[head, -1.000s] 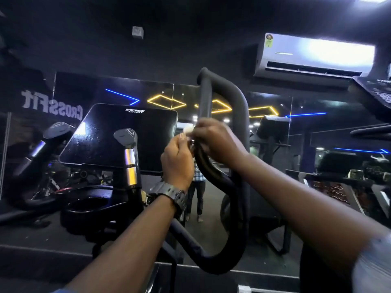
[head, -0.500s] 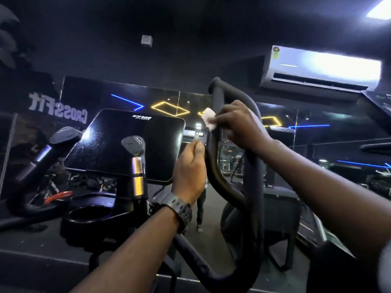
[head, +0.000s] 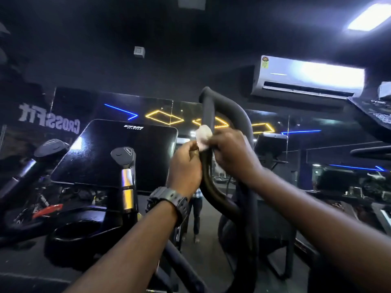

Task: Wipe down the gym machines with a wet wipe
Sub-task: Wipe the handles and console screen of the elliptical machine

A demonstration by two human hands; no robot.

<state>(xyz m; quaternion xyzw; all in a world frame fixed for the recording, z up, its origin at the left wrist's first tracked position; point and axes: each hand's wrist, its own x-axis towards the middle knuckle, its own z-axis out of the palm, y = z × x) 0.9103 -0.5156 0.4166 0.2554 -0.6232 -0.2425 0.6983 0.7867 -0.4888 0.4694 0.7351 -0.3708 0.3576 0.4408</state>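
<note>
A black padded loop handle of a gym machine rises in the middle of the view. My right hand wraps around its left bar and presses a crumpled white wet wipe against the padding. My left hand, with a dark watch on the wrist, grips the same bar just below the wipe. The wipe sticks out between the two hands; part of it is hidden under my right fingers.
The machine's black console screen sits to the left, with a short grip with chrome bands in front of it and a cup holder below. A mirror wall lies behind, an air conditioner upper right, another machine's console at the right edge.
My right hand slid the wipe up the bar, then back down to meet my left hand. The left hand stayed on the bar below it.
</note>
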